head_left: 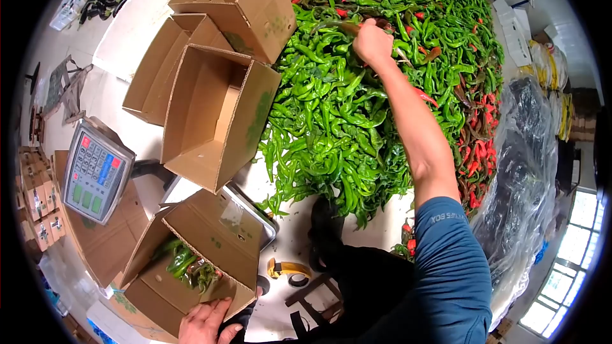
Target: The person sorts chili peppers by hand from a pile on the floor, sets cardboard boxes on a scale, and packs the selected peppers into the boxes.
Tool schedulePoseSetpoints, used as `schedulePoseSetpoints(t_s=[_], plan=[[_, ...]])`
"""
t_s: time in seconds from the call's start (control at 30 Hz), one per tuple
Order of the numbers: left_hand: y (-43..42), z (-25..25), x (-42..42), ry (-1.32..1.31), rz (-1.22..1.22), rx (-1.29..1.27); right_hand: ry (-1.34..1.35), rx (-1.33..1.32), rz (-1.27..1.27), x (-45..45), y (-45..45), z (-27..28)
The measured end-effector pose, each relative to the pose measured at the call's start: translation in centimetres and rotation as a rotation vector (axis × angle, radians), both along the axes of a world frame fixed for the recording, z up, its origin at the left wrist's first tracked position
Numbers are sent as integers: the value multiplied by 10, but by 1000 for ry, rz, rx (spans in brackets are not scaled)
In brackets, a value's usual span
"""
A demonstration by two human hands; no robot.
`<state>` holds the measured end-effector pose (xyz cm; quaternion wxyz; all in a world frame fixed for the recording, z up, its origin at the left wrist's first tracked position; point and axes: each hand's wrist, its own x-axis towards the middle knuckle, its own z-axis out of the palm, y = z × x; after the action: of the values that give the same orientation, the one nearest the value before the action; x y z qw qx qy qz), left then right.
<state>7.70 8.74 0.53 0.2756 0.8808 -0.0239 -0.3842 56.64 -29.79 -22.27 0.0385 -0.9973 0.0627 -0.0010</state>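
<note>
My right hand (373, 43) reaches over a large heap of long green peppers (331, 146). Its fingers are closed on a long brownish pepper (347, 27), whose tip points left. At the lower left, my left hand (207, 323) grips the near edge of an open cardboard box (156, 290), with the fingers over the rim. Inside that box lies a small pile of green peppers (190, 267) with dark and reddish ones among them. The box sits tilted on or against a scale platform (258, 213), mostly hidden beneath it.
Open cardboard boxes (207, 105) stand left of the heap. A weighing display with keypad (99, 171) is farther left. Red peppers (478, 159) lie along the right side, beside clear plastic sheeting (519, 185). A yellow tape roll (290, 271) is below the heap.
</note>
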Motion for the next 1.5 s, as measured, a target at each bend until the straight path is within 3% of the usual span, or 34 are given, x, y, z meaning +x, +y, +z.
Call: schedulePoseSetpoints(t_s=[0.07, 0.1, 0.23, 0.3, 0.4, 0.43, 0.5, 0.53, 0.57, 0.6, 0.7, 0.73, 0.77, 0.8, 0.83, 0.87, 0.9, 0.97, 1.03, 1.07, 1.17, 1.2, 1.3, 1.33, 1.43, 1.5], plan=[[2, -2, 1, 50, 16, -5, -90, 190, -121, -11, 0, 31], [2, -4, 1, 38, 25, -15, -233, 342, -113, -6, -13, 36], [3, -7, 3, 14, 39, -34, -311, 666, 13, 30, -51, 84], [2, -6, 2, 11, 49, -40, -28, 1165, -170, 39, -56, 89], [0, -4, 4, -5, 69, -52, 141, 1879, -200, 16, -26, 75], [-1, -3, 7, -3, 65, -56, 337, 1927, -124, 6, -22, 77], [-1, 0, 8, 1, 46, -59, 304, 2098, -192, -10, 4, 67], [-2, -1, 7, -7, 39, -59, 487, 2207, -155, -9, 9, 67], [-2, -2, 6, -23, 36, -58, 390, 2170, -222, -10, 26, 66], [-1, -2, 4, -34, 38, -63, 456, 2195, -181, -6, 44, 74], [-4, 2, 5, -33, 36, -40, 625, 2356, -164, 6, 132, 141], [-4, 1, 4, -47, 25, -34, 458, 2308, -240, 11, 176, 170], [-6, 0, 4, -51, 13, -36, 250, 2185, 206, 37, 218, 171], [-7, 1, 4, -52, 5, -39, 697, 2364, 464, 91, 268, 174], [-8, 0, 6, -61, 1, -41, 718, 2260, 324, 76, 288, 206], [-13, 1, 11, -69, -78, 15, 1064, 2188, 645, 119, 316, 193], [-11, 3, 11, -73, -86, 1, 664, 1987, 521, 81, 310, 217], [-7, 6, 6, -85, -80, -38, 283, 1341, 585, 51, 277, 246], [-4, 16, 2, -125, -47, -75, 326, 1355, 485, 59, 233, 230], [0, 21, -1, -132, -24, -96, 281, 1455, 580, 68, 192, 203], [8, 19, -8, -130, 13, -114, 37, 1300, 307, 59, 83, 148], [10, 16, -10, -125, 21, -105, 51, 840, 283, 74, 40, 126], [10, 10, -12, -119, 30, -97, -200, 409, 210, 85, -39, 22], [10, 9, -11, -115, 26, -96, -161, 241, 199, 73, -43, 3], [4, 13, -2, -42, 7, -57, -21, -285, 222, 34, -42, -22], [1, 13, 5, -29, 17, -70, -21, -319, 189, 34, -35, -26]])
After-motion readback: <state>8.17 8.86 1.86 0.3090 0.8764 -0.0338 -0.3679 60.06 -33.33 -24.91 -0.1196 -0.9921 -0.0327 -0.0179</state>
